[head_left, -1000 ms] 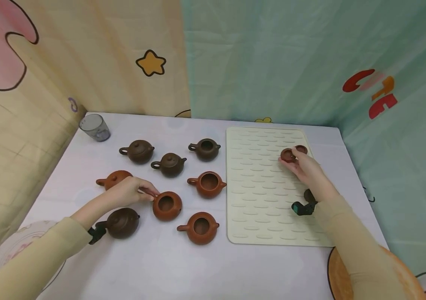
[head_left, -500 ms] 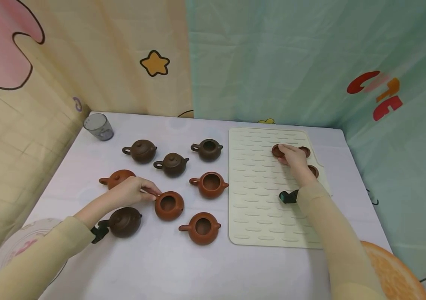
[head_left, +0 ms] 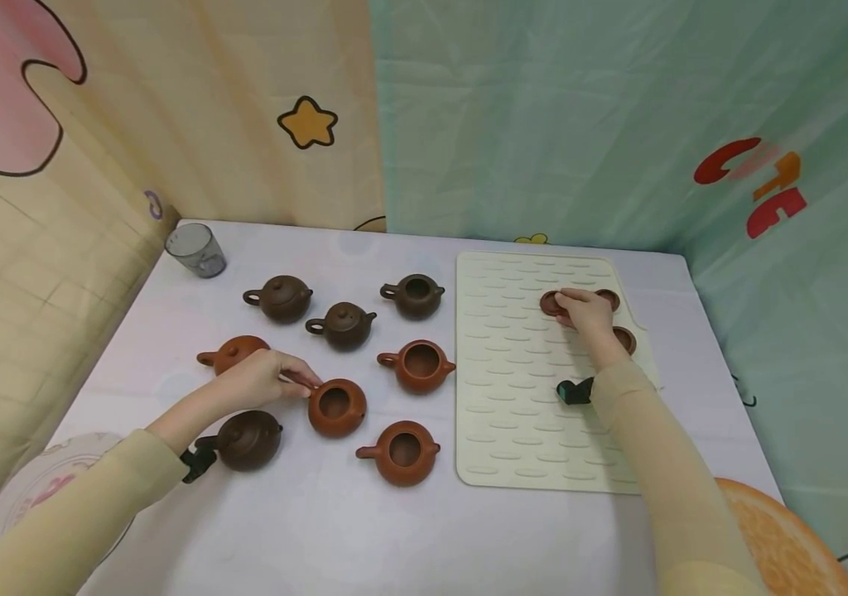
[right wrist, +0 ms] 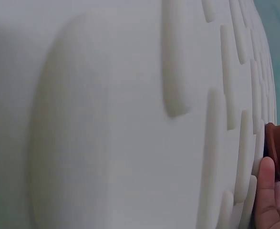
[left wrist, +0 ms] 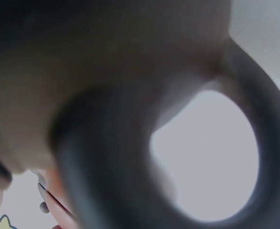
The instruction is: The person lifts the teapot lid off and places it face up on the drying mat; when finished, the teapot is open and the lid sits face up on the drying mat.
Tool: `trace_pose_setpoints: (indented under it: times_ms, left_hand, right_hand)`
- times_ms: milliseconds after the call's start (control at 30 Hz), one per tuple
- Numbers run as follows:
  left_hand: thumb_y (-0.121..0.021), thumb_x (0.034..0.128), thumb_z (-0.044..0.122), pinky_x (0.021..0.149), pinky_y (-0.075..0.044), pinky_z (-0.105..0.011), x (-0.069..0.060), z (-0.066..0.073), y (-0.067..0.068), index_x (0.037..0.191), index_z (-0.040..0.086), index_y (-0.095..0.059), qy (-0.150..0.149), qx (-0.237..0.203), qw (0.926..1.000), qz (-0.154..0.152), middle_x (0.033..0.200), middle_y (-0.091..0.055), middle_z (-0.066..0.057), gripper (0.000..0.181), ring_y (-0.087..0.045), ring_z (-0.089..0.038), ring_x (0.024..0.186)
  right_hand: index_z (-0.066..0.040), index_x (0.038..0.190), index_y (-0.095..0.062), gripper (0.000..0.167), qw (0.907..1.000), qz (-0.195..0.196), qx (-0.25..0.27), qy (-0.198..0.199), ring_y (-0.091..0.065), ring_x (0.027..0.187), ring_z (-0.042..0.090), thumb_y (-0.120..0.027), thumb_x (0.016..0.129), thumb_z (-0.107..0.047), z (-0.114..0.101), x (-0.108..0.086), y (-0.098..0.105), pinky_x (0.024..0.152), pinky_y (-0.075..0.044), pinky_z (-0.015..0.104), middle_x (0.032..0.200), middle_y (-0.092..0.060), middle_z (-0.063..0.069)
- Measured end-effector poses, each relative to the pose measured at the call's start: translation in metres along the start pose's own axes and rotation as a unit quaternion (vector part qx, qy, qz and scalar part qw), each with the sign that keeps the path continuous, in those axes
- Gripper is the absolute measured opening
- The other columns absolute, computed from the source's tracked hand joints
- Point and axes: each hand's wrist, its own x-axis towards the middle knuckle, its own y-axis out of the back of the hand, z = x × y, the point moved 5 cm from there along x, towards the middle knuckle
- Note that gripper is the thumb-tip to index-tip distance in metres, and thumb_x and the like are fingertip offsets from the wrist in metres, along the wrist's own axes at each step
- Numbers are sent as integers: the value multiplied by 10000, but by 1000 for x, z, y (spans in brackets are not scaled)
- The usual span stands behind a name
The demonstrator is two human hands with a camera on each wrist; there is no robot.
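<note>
My left hand point(head_left: 263, 379) pinches the handle of a lidless reddish clay teapot point(head_left: 337, 408), which stands on the table. In the head view my right hand point(head_left: 591, 321) holds a small reddish-brown teapot lid point(head_left: 550, 304), its hollow side up, at the cream ridged mat point(head_left: 502, 389). The right wrist view has that lid point(right wrist: 277, 148) at the right edge, low over the mat, with fingers point(right wrist: 266, 195) on it. Two other lids lie by the hand: one lid point(head_left: 610, 298) beyond it, another lid point(head_left: 623, 340) beside the wrist. A dark teapot handle point(left wrist: 268, 129) fills much of the left wrist view, blurred.
Lidless teapots stand between hand and mat: a dark teapot point(head_left: 417, 296), a reddish teapot point(head_left: 418, 385) and a nearer teapot point(head_left: 403, 475). Lidded teapots, including a dark teapot point(head_left: 248, 441) by the left wrist, stand left. A glass point(head_left: 195, 250) stands at the back-left corner.
My right hand has moved left with the lid and lowered it to the mat, uncovering the lid beside the wrist. My left hand keeps its hold on the teapot handle.
</note>
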Motion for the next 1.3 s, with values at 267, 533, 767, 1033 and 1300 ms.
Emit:
trace_pose_setpoints:
  times_ms: [267,533,767,1033,1300]
  left_hand:
    - [-751,859,116,806,-537,-333,-1,0,0,1000,174,-776,91,-76,9999,-17,956,-760,40,155,-677,-131,914]
    - [-746,867,128,809,-535,-333,1,-3,-2,1019,175,-769,102,-163,9998,-53,979,-756,35,161,-669,-130,928]
    - [-728,889,146,803,-525,-323,1,1,6,1080,145,-750,86,-60,9999,42,1005,-752,24,192,-672,-141,937]
    - [-676,931,112,903,-548,-453,15,16,50,1170,35,-703,87,-195,9948,996,1140,-720,-130,252,-676,-303,1062]
    - [-657,939,88,946,-514,-483,48,20,58,1230,33,-668,245,-113,9921,1226,1205,-656,-203,296,-635,-351,1121]
  right_hand:
    - [-92,1476,-449,480,9999,-40,-132,-54,-577,715,-65,-509,1032,-263,1,2,-2,805,-534,146,1569,-355,112]
    - [-96,1512,-383,504,9995,-181,-231,-135,-608,871,26,-474,1043,-254,-1,-1,-3,963,-505,234,1590,-310,122]
    - [-63,1518,-349,520,9964,-83,-828,182,-580,1156,275,-452,1046,-255,-9,-10,0,1022,-471,382,1525,-393,191]
    - [-47,1447,-452,477,9772,94,-1839,1053,-458,1310,389,-445,1028,-275,-48,-24,-4,1060,-402,516,1449,-472,211]
    - [-48,1290,-612,334,9461,-1088,-2046,2263,-566,1218,306,-547,1008,-214,-108,-56,-101,1007,-473,436,1299,-618,159]
